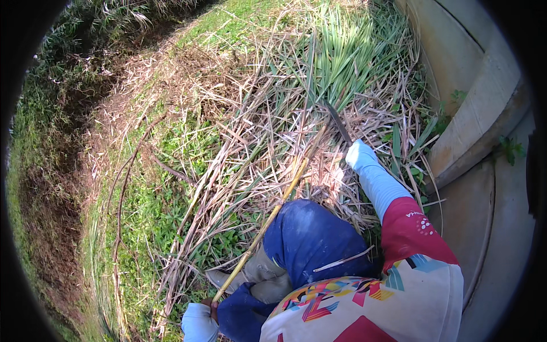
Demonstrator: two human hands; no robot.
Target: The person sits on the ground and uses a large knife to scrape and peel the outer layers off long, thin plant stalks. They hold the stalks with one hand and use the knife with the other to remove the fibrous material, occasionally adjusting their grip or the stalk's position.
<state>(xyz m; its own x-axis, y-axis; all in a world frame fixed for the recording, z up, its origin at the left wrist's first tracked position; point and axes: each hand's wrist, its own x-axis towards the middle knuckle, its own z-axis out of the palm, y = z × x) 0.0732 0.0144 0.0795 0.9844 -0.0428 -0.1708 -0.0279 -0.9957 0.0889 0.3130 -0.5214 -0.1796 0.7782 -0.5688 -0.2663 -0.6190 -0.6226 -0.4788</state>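
Slender yellow stalk (262, 231) is gripped by left hand (209, 312), dark curved blade (339, 122) by right hand (359, 154); trimming seems underway, careful aim needed.

Your right arm (383, 191) stretches forward, the right hand (358, 155) clenched; your left hand (213, 311) curls closed low beside your bent legs (319, 242).

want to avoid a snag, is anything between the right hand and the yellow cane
The blue-trousered knee stands between the right hand and the lower part of the yellow cane; toward its upper end, mostly dry leaves show.
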